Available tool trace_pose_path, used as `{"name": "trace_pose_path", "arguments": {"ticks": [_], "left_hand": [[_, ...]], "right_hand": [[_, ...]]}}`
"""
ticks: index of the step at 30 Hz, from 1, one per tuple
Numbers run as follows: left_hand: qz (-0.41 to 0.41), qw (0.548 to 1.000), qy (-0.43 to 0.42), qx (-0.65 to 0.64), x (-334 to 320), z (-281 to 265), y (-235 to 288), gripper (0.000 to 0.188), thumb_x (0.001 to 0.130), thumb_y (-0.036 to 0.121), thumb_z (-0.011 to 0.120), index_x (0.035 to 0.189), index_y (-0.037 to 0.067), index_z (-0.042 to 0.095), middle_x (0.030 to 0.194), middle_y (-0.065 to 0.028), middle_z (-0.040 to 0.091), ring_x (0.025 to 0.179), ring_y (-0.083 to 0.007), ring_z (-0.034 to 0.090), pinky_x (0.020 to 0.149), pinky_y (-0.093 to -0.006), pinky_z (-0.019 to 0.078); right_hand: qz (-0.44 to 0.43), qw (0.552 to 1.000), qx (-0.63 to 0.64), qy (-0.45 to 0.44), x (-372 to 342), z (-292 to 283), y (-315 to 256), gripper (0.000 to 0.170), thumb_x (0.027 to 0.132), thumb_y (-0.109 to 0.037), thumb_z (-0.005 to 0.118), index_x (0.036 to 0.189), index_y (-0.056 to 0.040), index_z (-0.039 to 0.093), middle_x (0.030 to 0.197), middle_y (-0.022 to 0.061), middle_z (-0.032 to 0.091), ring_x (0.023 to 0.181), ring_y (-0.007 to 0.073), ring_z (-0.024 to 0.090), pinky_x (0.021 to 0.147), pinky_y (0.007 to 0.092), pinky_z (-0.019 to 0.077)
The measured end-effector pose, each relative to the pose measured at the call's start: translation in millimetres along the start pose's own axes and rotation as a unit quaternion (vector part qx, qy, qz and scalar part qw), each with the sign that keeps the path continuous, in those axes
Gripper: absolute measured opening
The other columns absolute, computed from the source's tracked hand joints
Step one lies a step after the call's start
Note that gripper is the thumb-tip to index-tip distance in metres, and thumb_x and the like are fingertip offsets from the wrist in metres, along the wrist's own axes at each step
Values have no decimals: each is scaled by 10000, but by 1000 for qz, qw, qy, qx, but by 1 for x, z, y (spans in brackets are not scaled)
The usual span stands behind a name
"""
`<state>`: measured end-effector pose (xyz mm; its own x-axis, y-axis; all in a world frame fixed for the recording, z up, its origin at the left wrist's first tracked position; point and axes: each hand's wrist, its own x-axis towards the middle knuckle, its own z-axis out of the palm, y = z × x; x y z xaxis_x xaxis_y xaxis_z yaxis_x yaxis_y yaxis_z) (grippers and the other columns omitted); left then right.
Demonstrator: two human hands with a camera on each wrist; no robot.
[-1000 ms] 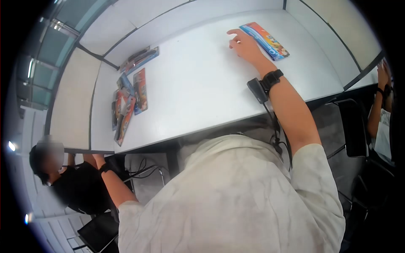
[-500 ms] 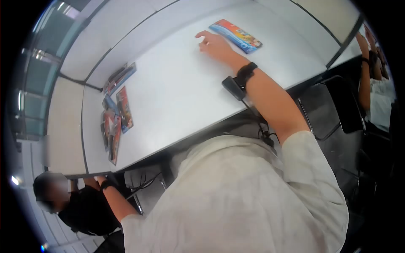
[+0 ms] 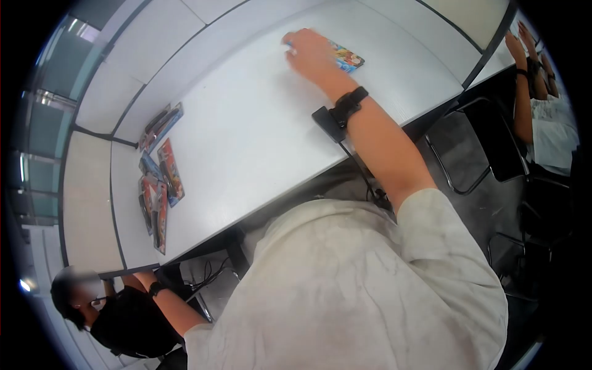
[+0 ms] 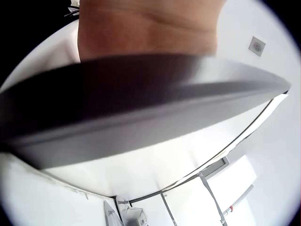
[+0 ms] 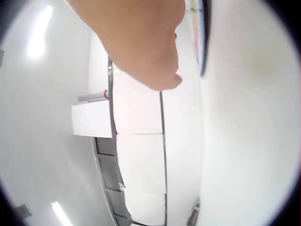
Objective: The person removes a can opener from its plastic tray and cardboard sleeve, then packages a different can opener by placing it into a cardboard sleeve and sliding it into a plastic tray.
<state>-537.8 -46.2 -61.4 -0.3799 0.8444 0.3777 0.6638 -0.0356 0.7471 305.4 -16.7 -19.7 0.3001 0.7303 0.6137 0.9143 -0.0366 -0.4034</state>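
My right hand (image 3: 311,54) is over the left part of a colourful flat package (image 3: 350,58) near the table's back edge and hides that part. Its fingers look relaxed and slightly bent, blurred in the head view. In the right wrist view the hand (image 5: 146,47) shows its thumb side, with a gap between the thumb tip and the package's edge (image 5: 201,42). My left hand (image 3: 143,277) is low at the table's front left corner; its fingers are hidden. The left wrist view shows only a wrist above a blurred grey edge.
Several packages with dark-handled items lie at the table's left end, one near the back (image 3: 161,126), one further right (image 3: 171,172), others overlapping (image 3: 157,213). Partition panels (image 3: 89,197) border the white table (image 3: 246,135). A person in black (image 3: 132,320) sits at the lower left; others are at far right.
My right hand has moved from beside the package to over its left part. The head view has shifted, so the table and packages sit further left. The left hand stays low at the corner.
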Motion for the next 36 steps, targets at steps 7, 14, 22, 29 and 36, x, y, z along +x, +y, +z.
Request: {"name": "trace_pose_path", "arguments": {"ticks": [7,14,22,29,36], "left_hand": [[83,991,82,-69,-55,-5,53,367,1043,35,423,1351,-137,525,1327,-241,607,1199,-306,619,1044,-421,504],[180,910,355,117,-122,11,190,454,958,67,620,1392,-50,558,1334,-238,570,1145,-330,585,990,-423,494],[216,948,103,-211,-167,102,301,278,988,74,557,1243,-33,574,1189,-133,617,1091,-232,600,975,-356,491],[15,821,-424,-382,-218,226,403,529,1053,143,595,1525,-9,410,1351,-149,607,1239,-227,604,1043,-364,499],[-69,796,-493,-344,-213,300,420,380,1069,198,588,1372,-29,550,1199,-125,686,980,-178,698,812,-334,603]], "right_hand": [[214,949,-195,-123,5,-30,40,823,697,-537,870,1347,-97,625,1245,139,694,1209,335,623,982,469,527],[231,941,-85,-232,19,-47,52,734,702,-452,883,1304,-102,651,1153,123,747,1138,341,683,929,436,545],[193,921,313,-125,12,-30,22,502,894,-226,769,1332,-33,617,1120,115,720,964,212,715,817,356,582],[105,654,642,-386,-20,-8,-60,386,1034,-169,634,1380,-24,543,1092,33,694,902,91,663,732,244,544],[81,605,650,-451,-35,12,-80,458,1040,-240,647,1435,-38,535,1180,67,693,979,142,656,828,299,542]]}}
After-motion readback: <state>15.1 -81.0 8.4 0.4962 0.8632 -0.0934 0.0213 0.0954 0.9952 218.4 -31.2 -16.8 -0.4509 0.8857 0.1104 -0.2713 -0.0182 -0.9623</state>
